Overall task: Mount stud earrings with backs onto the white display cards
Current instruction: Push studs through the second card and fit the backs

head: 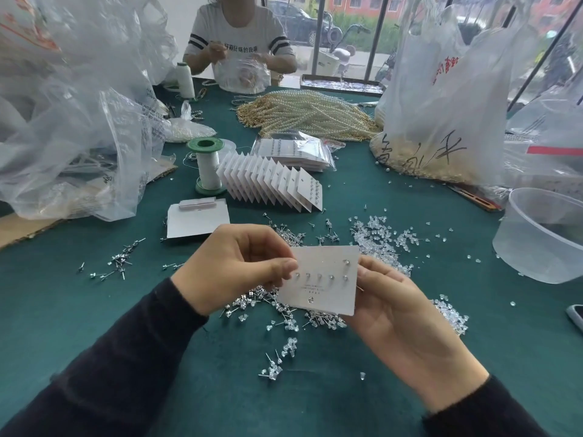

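I hold a white display card above the green table, between both hands. My left hand pinches its left edge with thumb and fingers. My right hand supports the right edge from behind and below. Several stud earrings sit in a row across the card, with one more higher at the right. Loose studs lie scattered under the card. Clear earring backs are piled just beyond it. A fanned row of white cards with studs on the nearest one stands farther back.
A stack of blank cards lies left of centre, behind it a green-ended spool. A clear plastic tub stands at the right. Plastic bags crowd the left, another bag the right. Pearl strands lie beyond. A person sits opposite.
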Tool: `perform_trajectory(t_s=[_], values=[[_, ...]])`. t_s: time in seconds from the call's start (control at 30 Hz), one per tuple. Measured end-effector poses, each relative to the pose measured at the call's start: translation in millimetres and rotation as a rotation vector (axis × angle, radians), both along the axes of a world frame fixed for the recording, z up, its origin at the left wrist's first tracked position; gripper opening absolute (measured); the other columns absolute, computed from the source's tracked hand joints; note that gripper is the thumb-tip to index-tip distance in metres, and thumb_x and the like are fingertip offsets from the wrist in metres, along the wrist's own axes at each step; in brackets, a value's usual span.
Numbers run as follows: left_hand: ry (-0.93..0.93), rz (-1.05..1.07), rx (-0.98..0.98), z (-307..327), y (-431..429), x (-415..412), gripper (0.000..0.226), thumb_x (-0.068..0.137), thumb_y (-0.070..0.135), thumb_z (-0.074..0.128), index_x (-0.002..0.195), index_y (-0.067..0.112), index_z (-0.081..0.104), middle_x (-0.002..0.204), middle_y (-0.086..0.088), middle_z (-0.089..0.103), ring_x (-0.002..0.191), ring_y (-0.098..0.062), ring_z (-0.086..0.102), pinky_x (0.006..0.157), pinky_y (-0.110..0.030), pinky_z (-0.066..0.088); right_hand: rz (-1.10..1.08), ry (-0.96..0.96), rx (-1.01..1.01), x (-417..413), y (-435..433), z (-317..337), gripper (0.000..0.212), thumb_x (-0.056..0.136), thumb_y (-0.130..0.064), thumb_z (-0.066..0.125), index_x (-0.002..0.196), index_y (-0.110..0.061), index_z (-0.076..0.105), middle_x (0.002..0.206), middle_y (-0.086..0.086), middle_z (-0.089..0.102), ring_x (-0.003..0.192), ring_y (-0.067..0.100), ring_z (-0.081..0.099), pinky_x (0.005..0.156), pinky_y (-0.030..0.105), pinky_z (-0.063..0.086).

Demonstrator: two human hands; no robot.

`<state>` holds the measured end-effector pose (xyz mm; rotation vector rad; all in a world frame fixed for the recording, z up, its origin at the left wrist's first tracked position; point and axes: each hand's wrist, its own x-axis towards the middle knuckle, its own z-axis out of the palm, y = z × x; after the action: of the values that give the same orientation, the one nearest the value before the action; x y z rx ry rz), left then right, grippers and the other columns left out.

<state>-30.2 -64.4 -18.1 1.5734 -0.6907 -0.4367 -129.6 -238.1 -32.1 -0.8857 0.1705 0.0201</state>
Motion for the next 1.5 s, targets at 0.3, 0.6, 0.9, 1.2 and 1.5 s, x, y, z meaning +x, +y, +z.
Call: perform_trajectory(t_s=[0.3, 0.6, 0.9, 1.2, 1.5], values=[[-0.084, -0.002, -0.076, 0, -7, -10, 0.01, 0.06, 0.018, 0.07, 0.069, 0.016, 0.073, 0.068, 0.003, 0.071, 0.068, -0.007, 0.064, 0.063, -0.016, 0.051, 0.064, -0.025, -0.039, -1, 4, -2, 0.025, 0.064, -0.015, 0.076, 0.086, -0.004, 0.07, 0.09, 0.017, 0.069, 0.079, 0.023, 0.067, 0.067, 0.031, 0.056], [-0.295, -0.024, -0.013, 2, -7, -13, 0.013, 0.066, 0.021, 0.07, 0.074, 0.011, 0.072, 0.073, -0.002, 0.067, 0.068, -0.011, 0.063, 0.064, -0.018, 0.049, 0.051, -0.029, -0.104, -2, 8, -1, 0.016, 0.068, -0.016, 0.074, 0.082, -0.009, 0.069, 0.084, 0.012, 0.068, 0.073, 0.019, 0.062, 0.064, 0.027, 0.053], [-0.652, 0.14, 0.054, 1, -14, -21, 0.031, 0.075, 0.036, 0.069, 0.085, 0.008, 0.074, 0.083, -0.005, 0.068, 0.075, -0.016, 0.064, 0.068, -0.031, 0.052, 0.02, -0.025, 0.055, 1, 13, -5, 0.011, 0.072, -0.002, 0.069, 0.083, -0.002, 0.069, 0.083, 0.016, 0.07, 0.072, 0.022, 0.069, 0.061, 0.029, 0.057], [-0.228, 0.116, 0.067, -7, -17, -20, 0.023, 0.074, 0.02, 0.071, 0.076, -0.003, 0.067, 0.069, -0.019, 0.067, 0.059, -0.02, 0.059, 0.055, -0.034, 0.05, -0.143, -0.087, -0.033, 2, 15, -6, 0.02, 0.066, -0.003, 0.063, 0.082, 0.001, 0.073, 0.085, 0.019, 0.072, 0.078, 0.025, 0.07, 0.068, 0.028, 0.057], [0.375, 0.334, -0.007, -13, -16, -8, 0.008, 0.074, -0.002, 0.065, 0.071, 0.005, 0.063, 0.057, 0.0, 0.066, 0.054, -0.017, 0.062, 0.052, -0.028, 0.051, -0.121, -0.368, -1.122, -7, 14, -7, 0.005, 0.076, -0.018, 0.069, 0.079, -0.021, 0.071, 0.074, -0.006, 0.068, 0.068, 0.007, 0.061, 0.062, 0.017, 0.047]])
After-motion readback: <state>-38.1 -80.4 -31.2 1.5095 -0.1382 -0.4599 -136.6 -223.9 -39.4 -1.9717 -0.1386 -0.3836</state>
